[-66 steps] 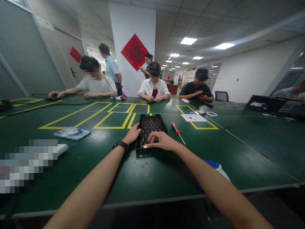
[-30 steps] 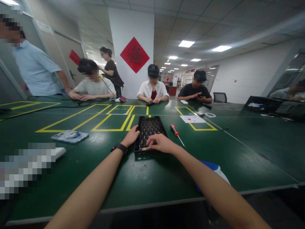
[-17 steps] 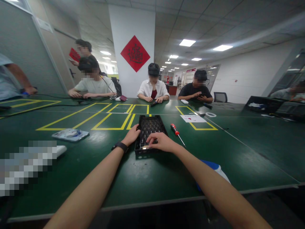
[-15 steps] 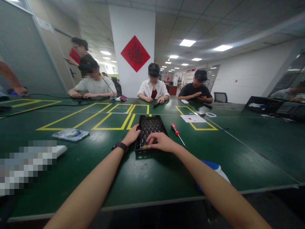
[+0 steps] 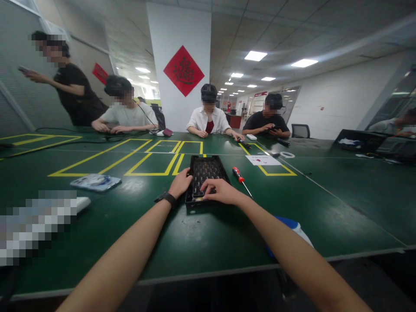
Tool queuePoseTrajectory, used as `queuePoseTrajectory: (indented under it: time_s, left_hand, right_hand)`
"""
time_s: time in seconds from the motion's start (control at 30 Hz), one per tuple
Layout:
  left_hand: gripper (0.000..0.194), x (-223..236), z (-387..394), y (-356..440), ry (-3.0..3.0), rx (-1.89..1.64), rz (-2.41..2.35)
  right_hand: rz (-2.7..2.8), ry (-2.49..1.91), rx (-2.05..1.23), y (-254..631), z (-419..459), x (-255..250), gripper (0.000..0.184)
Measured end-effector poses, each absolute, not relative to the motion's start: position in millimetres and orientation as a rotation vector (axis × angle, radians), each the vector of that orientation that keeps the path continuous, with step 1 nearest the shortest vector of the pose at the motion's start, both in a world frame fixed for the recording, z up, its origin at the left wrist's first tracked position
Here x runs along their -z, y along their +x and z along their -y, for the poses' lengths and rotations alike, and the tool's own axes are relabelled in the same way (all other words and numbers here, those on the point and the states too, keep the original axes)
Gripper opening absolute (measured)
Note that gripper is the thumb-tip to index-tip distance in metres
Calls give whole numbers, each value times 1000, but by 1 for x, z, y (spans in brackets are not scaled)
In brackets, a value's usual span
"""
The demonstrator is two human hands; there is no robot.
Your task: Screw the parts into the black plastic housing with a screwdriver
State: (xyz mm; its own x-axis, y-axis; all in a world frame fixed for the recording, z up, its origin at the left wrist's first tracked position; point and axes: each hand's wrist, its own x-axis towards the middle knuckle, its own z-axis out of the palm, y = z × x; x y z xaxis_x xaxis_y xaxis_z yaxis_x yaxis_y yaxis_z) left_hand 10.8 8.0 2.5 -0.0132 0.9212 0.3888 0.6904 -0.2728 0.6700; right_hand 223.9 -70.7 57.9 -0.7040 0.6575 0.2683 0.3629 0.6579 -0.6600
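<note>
A black rectangular open case (image 5: 208,165) lies on the green table in front of me, its long side pointing away. Rows of small dark and metallic pieces fill its inside. My left hand (image 5: 180,183) grips the case's left edge, thumb on the rim; some of its fingers are hidden. Over the near end of the case, my right hand (image 5: 220,191) is bent with thumb and forefinger pinched low inside, by a small yellowish strip (image 5: 197,199). What the pinch holds, if anything, is too small to make out. A red-handled screwdriver (image 5: 238,174) lies just right of the case.
A phone (image 5: 95,181) lies to the left, behind a blurred-out white object (image 5: 39,225). A blue and white item (image 5: 289,229) sits partly under my right forearm. Paper (image 5: 264,160) and a tape roll (image 5: 287,154) lie farther right. Several people sit across the table.
My hands and the case stay nearly in place. A standing person has moved left, and an arm at far left is gone. The middle co-worker's hand has shifted right with a dark object.
</note>
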Motion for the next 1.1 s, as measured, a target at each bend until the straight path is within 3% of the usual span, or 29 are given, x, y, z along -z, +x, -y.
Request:
queuePoseTrajectory:
  time_s: [0.27,0.63,0.87,1.1]
  left_hand:
    - [49,-9,-1,15,2022,-1153,-1738]
    - [52,-1,-10,11,1973,-1127,-1755]
    - [52,4,-14,9,1946,-1161,-1742]
    - [52,6,-16,9,1967,-1144,-1748]
  right_hand:
    - [2381,-838,-840,228,68,-59,34]
    - [2377,-800,-786,226,67,-58,24]
    - [2371,-827,-881,227,68,-58,26]
    - [2385,-791,-756,227,67,-58,25]
